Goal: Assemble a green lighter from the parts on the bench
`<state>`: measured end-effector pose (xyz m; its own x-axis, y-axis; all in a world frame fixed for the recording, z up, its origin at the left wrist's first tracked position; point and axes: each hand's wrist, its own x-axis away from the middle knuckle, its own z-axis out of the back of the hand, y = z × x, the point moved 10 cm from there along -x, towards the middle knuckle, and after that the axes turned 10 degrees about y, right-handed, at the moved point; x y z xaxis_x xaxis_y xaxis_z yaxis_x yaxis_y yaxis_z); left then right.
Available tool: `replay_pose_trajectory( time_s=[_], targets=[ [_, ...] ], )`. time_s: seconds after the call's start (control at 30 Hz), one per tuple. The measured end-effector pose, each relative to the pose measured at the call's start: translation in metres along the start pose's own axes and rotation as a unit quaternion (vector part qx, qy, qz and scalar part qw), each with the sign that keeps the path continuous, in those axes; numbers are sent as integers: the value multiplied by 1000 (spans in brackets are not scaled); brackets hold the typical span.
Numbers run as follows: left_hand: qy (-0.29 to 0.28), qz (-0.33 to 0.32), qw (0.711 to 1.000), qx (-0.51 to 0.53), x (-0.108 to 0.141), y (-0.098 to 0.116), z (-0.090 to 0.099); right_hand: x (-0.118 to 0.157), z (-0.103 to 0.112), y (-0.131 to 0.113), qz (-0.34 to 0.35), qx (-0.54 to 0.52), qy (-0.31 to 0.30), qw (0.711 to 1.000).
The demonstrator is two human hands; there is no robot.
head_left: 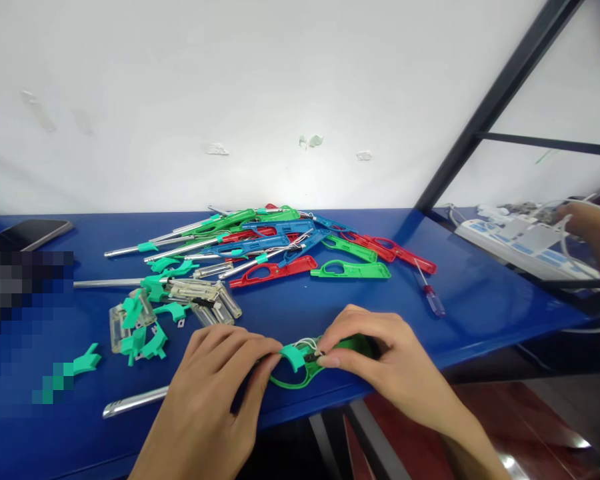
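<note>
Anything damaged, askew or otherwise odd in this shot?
Yes, the white wall has rough patches that look torn or peeled. At the left edge, a coarse pixelated block hides part of the blue tabletop, perhaps an image fault or masking. The green shell being handled is partly hidden but shows no clear damage.

From my station I log the left hand [220, 380] back-up, fingers bent together and pointing right, thumb tip drawn in near the index fingertip. I log the right hand [380, 343] in a pinch, index arched over the thumb. I see the right forearm [463, 427] slanting toward the lower edge.
</note>
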<state>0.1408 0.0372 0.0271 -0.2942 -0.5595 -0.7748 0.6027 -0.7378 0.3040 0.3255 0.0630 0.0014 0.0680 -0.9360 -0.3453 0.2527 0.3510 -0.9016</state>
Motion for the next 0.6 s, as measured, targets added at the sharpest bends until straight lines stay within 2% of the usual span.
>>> replay_pose_trajectory(
  time_s=[0.17, 0.27, 0.43, 0.6],
  targets=[
    [-26, 4, 1000, 8, 1, -2, -6, 0, -1, 1, -9, -2, -2, 1000],
    [-47, -20, 999, 8, 2, 1, -11, -1, 0, 1, -14, -2, 4, 1000],
    [-31, -46, 998, -10, -2, 6, -10, -1, 2, 1, -18, -18, 12, 1000],
    [-45, -43, 998, -5, -1, 7, -15, -2, 4, 1, -26, -31, 19, 999]
  ],
)
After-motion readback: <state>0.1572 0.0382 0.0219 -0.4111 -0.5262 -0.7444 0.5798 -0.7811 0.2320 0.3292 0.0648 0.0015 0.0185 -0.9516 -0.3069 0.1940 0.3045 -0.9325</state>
